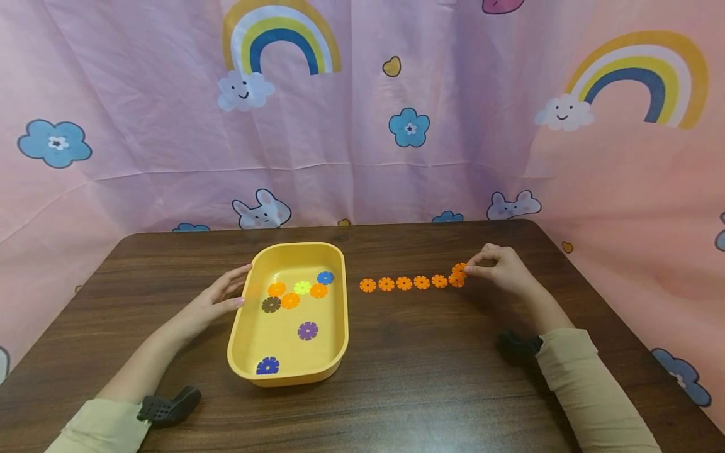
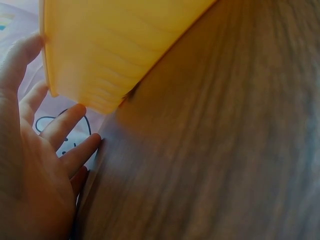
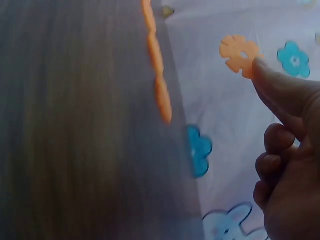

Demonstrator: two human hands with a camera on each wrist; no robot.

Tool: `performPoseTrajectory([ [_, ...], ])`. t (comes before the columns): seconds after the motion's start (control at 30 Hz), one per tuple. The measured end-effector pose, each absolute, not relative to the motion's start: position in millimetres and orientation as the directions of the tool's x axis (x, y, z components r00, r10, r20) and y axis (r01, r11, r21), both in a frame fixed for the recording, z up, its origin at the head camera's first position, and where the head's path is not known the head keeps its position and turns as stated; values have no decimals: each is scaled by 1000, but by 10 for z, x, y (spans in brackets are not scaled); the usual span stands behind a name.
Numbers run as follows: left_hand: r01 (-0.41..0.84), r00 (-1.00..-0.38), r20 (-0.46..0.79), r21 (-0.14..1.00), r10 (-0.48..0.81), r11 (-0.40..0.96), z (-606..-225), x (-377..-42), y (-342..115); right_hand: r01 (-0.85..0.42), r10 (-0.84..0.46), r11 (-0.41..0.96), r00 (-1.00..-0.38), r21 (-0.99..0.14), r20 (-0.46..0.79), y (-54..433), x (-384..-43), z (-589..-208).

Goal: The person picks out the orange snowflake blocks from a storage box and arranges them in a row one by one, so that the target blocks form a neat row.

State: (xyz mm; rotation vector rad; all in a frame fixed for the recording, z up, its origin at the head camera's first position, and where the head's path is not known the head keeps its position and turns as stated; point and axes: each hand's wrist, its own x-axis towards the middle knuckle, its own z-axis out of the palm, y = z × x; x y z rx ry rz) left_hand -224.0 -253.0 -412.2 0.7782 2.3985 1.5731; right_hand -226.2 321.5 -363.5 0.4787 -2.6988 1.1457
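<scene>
My right hand (image 1: 501,269) pinches an orange notched plastic disc (image 3: 236,51) between thumb and index finger, the other fingers curled in. In the head view the held disc overlaps the right end of a row of orange discs (image 1: 404,284) on the table; in the right wrist view it appears raised, apart from the row. My left hand (image 1: 218,297), fingers spread and fairly straight, touches the left side of a yellow tray (image 1: 335,321). Inside lie several loose discs: orange, a yellow-green disc (image 1: 303,287), a brown disc (image 1: 271,304), a purple disc (image 1: 308,331) and blue ones.
Everything stands on a dark wood-grain table (image 1: 408,384). Behind it and at the sides hangs a pink curtain (image 1: 442,163) with rainbows, clouds and flowers. Each wrist carries a black strap-like device (image 1: 170,406).
</scene>
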Motion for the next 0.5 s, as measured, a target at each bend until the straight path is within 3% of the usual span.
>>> performPoseTrajectory([
  [0.23,322,-850,130,895,510,309,-4128,-2235,-2535,-240,-159,696,-971,-677,181,3438,-2245,-3748],
  [0.5,323,-853,130,892,505,316,-4118,-2238,-2534,-189,-127,679,-982,-709,139,3563,-2313,-3876],
])
